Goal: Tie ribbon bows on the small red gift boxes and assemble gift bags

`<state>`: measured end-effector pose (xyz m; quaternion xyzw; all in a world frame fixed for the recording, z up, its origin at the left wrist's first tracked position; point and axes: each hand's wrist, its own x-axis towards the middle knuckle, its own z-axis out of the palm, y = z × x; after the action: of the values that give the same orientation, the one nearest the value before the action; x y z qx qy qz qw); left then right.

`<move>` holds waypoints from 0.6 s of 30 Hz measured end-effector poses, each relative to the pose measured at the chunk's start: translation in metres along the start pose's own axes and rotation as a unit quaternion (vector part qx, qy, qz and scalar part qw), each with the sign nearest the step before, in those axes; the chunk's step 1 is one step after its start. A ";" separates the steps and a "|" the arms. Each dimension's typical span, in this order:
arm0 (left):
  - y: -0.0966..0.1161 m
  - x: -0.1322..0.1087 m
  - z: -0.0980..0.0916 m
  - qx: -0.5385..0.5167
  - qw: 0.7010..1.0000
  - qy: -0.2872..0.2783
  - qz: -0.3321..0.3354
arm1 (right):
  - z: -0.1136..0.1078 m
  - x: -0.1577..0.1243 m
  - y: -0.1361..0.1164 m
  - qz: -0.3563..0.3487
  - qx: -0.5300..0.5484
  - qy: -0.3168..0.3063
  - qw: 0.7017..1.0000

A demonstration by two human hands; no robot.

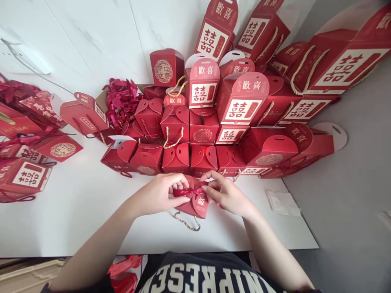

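Dark shirt cloth [195, 280] fills the bottom centre of the frame, bearing large pale block letters cut off at the sides. Above it spreads a smooth white table [45, 228], and across its back, centre to upper right, rise stacked red card boxes [203, 158] with rounded, slotted flaps, many printed 囍 and 歡喜 (their insides mostly hidden). One upright box [167, 69], upper centre, carries 乔迁之喜 in a gold roundel. Left of the stack sits a tangled heap of glossy crimson ribbons [124, 99]. At lower centre, on the table, lies the box being worked on [195, 207], its curved flaps folded over, 歡 legible on one. Left hand [171, 191] curls, thumb and fingers about a crimson ribbon [191, 191] crossing its top; right hand [227, 195] pinches the ribbon by the knot. A twisted pale-gold cord handle [187, 224] loops out below.
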<state>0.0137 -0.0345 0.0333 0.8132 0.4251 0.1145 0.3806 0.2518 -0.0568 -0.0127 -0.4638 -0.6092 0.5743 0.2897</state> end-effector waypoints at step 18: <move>-0.031 -0.001 -0.009 -0.133 0.985 -0.067 -0.090 | -0.017 -0.011 0.008 -0.015 0.027 -0.036 0.999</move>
<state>-0.0106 -0.0202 0.0169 0.7198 0.4507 0.0807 0.5218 0.2732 -0.0603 -0.0150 -0.4255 -0.6102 0.6028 0.2884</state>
